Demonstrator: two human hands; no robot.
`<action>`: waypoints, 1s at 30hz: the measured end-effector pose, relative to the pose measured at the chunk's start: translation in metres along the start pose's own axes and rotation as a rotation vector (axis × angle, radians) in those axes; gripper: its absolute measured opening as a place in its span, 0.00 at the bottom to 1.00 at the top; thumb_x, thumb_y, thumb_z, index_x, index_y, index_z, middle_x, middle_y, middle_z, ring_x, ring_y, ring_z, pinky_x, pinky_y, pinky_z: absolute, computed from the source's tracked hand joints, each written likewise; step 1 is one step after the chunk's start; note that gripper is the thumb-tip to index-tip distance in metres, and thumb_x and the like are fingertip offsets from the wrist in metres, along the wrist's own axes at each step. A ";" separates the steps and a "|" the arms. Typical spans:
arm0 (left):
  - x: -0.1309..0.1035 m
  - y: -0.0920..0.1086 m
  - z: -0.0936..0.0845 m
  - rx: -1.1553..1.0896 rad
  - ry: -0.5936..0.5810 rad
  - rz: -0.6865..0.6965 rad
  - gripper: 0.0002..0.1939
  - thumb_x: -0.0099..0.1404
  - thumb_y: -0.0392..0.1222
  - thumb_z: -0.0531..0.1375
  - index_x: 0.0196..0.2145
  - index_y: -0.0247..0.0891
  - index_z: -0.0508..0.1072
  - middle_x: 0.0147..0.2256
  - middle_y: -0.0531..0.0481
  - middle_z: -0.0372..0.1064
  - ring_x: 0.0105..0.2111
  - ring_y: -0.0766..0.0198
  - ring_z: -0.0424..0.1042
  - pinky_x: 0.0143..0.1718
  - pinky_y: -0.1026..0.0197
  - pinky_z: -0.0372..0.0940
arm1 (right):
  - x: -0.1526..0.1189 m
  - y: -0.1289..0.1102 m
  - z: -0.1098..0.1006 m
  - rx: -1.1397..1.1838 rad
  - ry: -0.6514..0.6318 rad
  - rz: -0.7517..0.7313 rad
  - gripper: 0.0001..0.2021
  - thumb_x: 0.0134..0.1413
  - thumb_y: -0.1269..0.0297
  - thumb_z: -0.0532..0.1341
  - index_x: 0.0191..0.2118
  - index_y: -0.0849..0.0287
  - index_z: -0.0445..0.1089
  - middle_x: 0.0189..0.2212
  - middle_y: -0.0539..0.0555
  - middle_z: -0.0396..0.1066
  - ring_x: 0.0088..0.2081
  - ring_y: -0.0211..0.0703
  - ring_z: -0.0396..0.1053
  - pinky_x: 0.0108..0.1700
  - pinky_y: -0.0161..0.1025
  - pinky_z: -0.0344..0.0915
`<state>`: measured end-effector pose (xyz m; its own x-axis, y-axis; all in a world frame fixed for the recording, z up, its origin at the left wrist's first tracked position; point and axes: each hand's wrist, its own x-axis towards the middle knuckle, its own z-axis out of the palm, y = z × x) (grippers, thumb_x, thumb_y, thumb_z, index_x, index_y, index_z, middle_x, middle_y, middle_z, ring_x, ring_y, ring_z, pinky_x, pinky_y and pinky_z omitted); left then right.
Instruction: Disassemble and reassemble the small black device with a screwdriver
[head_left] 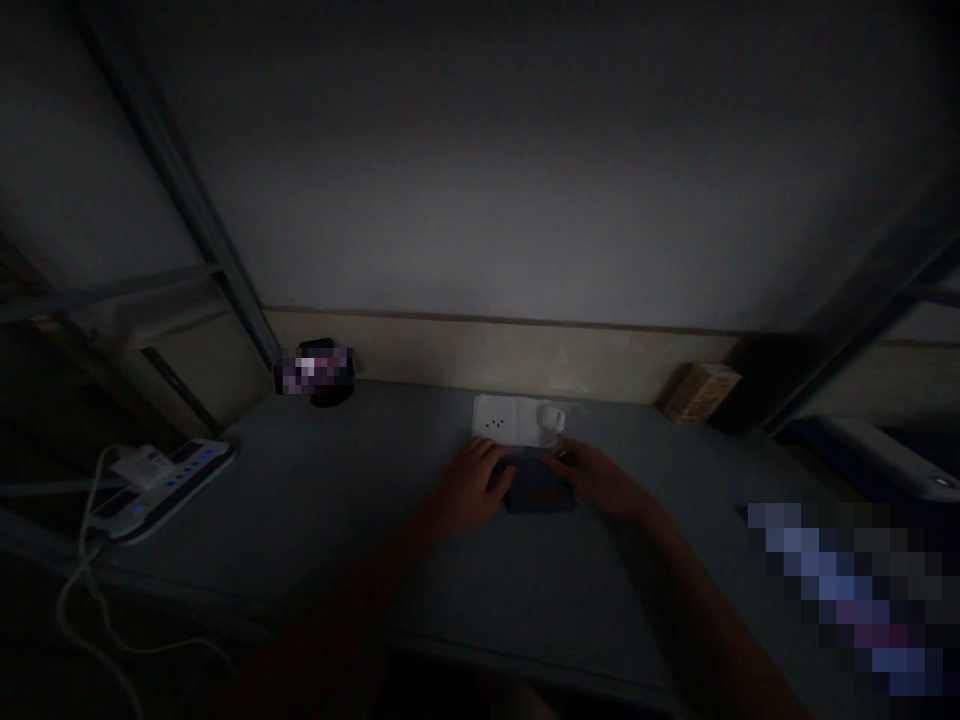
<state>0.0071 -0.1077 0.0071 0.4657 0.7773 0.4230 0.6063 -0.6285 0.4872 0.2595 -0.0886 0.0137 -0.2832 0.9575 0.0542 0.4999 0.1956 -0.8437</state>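
A dark, flat rectangular object (538, 485) lies on the grey desktop between my hands; the dim light hides what kind it is. At its left edge is my left hand (471, 485), thumb and fingers curled against the side. My right hand (589, 475) is at the far right corner, its fingertips pinched together. A tiny yellowish bit (564, 455) shows at those fingers, too small to name. Just beyond the object lies a white paper or sheet (502, 420) with several small dark specks on it. A small white rounded item (553, 417) sits at the sheet's right side.
On the left of the desk (360, 560) is a power strip (172, 490) with a white plug and cables. A phone-like screen on a dark stand (330, 395) stands at the back left. At the back right is a small box (701, 393). Metal frame posts flank the desk.
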 end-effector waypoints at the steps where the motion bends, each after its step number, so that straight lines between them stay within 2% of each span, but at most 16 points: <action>1: -0.002 0.001 -0.002 -0.015 -0.001 0.007 0.15 0.76 0.44 0.55 0.56 0.40 0.71 0.50 0.42 0.70 0.53 0.52 0.68 0.57 0.47 0.65 | 0.000 0.001 0.000 -0.015 0.010 -0.002 0.21 0.60 0.43 0.62 0.36 0.59 0.74 0.33 0.54 0.76 0.35 0.46 0.72 0.38 0.42 0.67; 4: -0.008 0.005 -0.009 -0.061 -0.089 0.082 0.24 0.72 0.48 0.61 0.63 0.43 0.65 0.55 0.42 0.67 0.57 0.50 0.65 0.61 0.47 0.63 | -0.004 0.001 -0.001 -0.014 -0.011 -0.004 0.20 0.61 0.44 0.61 0.37 0.58 0.74 0.33 0.54 0.76 0.34 0.46 0.72 0.37 0.41 0.68; 8: -0.009 0.006 -0.012 -0.081 -0.139 0.086 0.35 0.64 0.50 0.68 0.65 0.47 0.63 0.57 0.42 0.65 0.58 0.47 0.64 0.61 0.45 0.63 | -0.012 -0.003 -0.007 0.010 -0.102 0.025 0.22 0.57 0.44 0.66 0.45 0.57 0.73 0.33 0.53 0.78 0.34 0.47 0.74 0.34 0.41 0.68; 13: -0.006 0.003 -0.010 -0.116 -0.135 0.050 0.35 0.64 0.50 0.70 0.64 0.46 0.64 0.58 0.42 0.66 0.59 0.47 0.64 0.61 0.45 0.62 | -0.014 -0.005 -0.013 0.038 -0.143 0.098 0.23 0.56 0.45 0.67 0.48 0.58 0.74 0.35 0.56 0.80 0.35 0.51 0.77 0.34 0.43 0.71; 18: -0.005 0.001 -0.010 -0.122 -0.176 0.053 0.37 0.60 0.50 0.73 0.63 0.48 0.66 0.58 0.43 0.68 0.59 0.46 0.66 0.60 0.45 0.63 | -0.013 -0.002 -0.019 0.089 -0.114 0.134 0.23 0.53 0.47 0.68 0.49 0.57 0.76 0.36 0.57 0.82 0.35 0.54 0.79 0.36 0.47 0.73; 22: -0.004 0.004 -0.011 -0.139 -0.163 0.062 0.34 0.61 0.44 0.70 0.63 0.49 0.66 0.57 0.44 0.70 0.58 0.48 0.67 0.60 0.46 0.63 | -0.015 0.002 -0.032 0.098 -0.100 0.115 0.22 0.55 0.47 0.67 0.49 0.56 0.78 0.36 0.58 0.82 0.36 0.57 0.80 0.37 0.49 0.74; 25: -0.004 0.007 -0.016 -0.165 -0.153 0.098 0.33 0.62 0.37 0.66 0.63 0.48 0.65 0.56 0.44 0.70 0.57 0.49 0.67 0.61 0.46 0.63 | -0.018 0.011 -0.046 0.044 -0.066 0.128 0.22 0.55 0.47 0.67 0.49 0.56 0.79 0.39 0.58 0.83 0.40 0.58 0.80 0.42 0.52 0.75; 27: -0.005 0.006 -0.019 -0.167 -0.156 0.110 0.33 0.60 0.33 0.63 0.62 0.46 0.66 0.55 0.44 0.69 0.57 0.50 0.66 0.61 0.47 0.63 | -0.021 0.019 -0.057 0.015 -0.030 0.144 0.22 0.51 0.47 0.69 0.48 0.55 0.80 0.41 0.58 0.83 0.41 0.60 0.80 0.45 0.54 0.74; 30: -0.005 0.001 -0.022 -0.131 -0.144 0.092 0.35 0.55 0.29 0.61 0.61 0.43 0.68 0.54 0.43 0.69 0.56 0.49 0.65 0.61 0.47 0.62 | -0.026 0.031 -0.069 0.006 -0.027 0.162 0.24 0.51 0.48 0.69 0.51 0.54 0.80 0.44 0.59 0.83 0.43 0.62 0.80 0.48 0.57 0.74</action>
<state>-0.0093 -0.1129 0.0221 0.6080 0.7070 0.3612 0.4726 -0.6879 0.5508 0.3390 -0.0928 0.0235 -0.2210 0.9704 -0.0973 0.5361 0.0375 -0.8434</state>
